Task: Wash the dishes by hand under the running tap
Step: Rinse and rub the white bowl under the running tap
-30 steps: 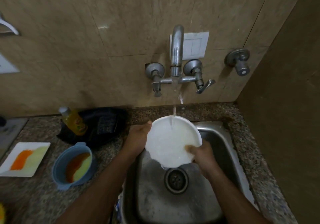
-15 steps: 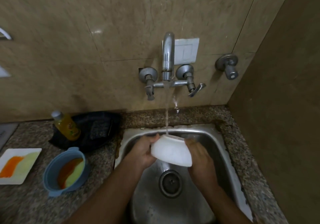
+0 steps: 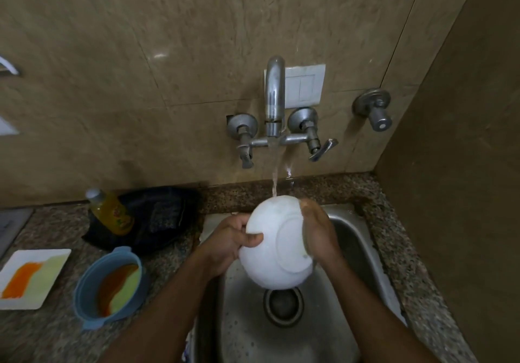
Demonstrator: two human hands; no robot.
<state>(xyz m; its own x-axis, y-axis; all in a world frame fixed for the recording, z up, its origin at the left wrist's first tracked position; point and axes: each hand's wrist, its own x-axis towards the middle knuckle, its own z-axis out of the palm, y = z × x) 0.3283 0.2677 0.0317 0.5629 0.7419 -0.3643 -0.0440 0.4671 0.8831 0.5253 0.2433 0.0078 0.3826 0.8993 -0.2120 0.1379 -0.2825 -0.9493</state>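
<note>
A white bowl (image 3: 277,246) is held over the steel sink (image 3: 244,329), turned so its underside and foot ring face me. My left hand (image 3: 229,243) grips its left rim, thumb across the outside. My right hand (image 3: 319,229) holds the right side, fingers curled over the rim and out of sight behind it. Water runs from the wall tap (image 3: 274,101) onto the bowl's top edge. The drain (image 3: 284,305) shows just below the bowl.
On the granite counter to the left stand a blue bowl (image 3: 108,289) and a white square plate (image 3: 31,277), both smeared orange and green. A yellow soap bottle (image 3: 111,212) leans on a black bag (image 3: 157,216). A wall closes in on the right.
The bowl has been flipped from inside-facing to underside-facing and lifted back up under the stream. Both hands shifted their hold along the rim with it.
</note>
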